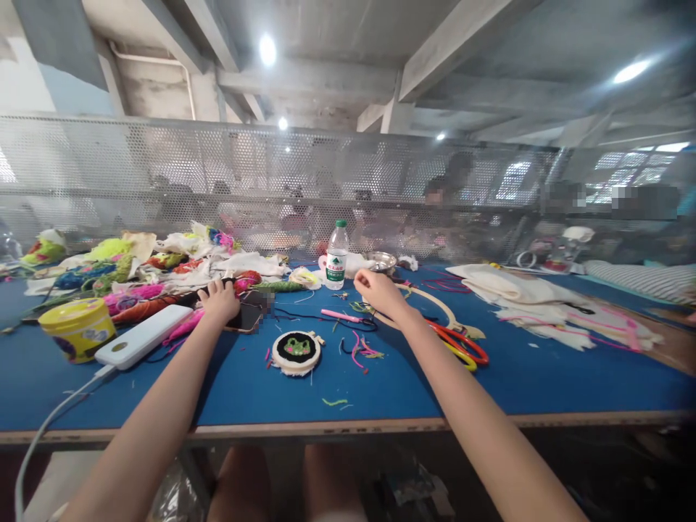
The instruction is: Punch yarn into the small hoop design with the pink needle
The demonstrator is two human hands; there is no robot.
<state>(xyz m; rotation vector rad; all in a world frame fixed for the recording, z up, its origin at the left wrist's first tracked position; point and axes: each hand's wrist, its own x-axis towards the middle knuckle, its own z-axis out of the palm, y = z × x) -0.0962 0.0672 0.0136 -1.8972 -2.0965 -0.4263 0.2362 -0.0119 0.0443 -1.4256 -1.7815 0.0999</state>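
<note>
My left hand [219, 299] lies with its fingers spread over the yarn heap, beside a dark phone [250, 313]. Pink yarn [185, 326] and rust-coloured yarn [146, 310] lie next to it. My right hand [379, 291] is raised a little above the table with its fingertips pinched together; whatever they hold cannot be made out. Under and beside it are a large wooden embroidery hoop [443, 304] and scissors with red and yellow handles [462, 346]. Between my hands lie a small hoop with a green frog on black [296, 353] and a pink pen-like tool [340, 316].
A water bottle [336, 264] stands upright near a metal bowl [382, 261]. At left are a yellow tub [77, 330] and a white power bank [144, 337] with a cable. White cloth [500, 286] lies at right. Behind rises a perforated metal screen [261, 174].
</note>
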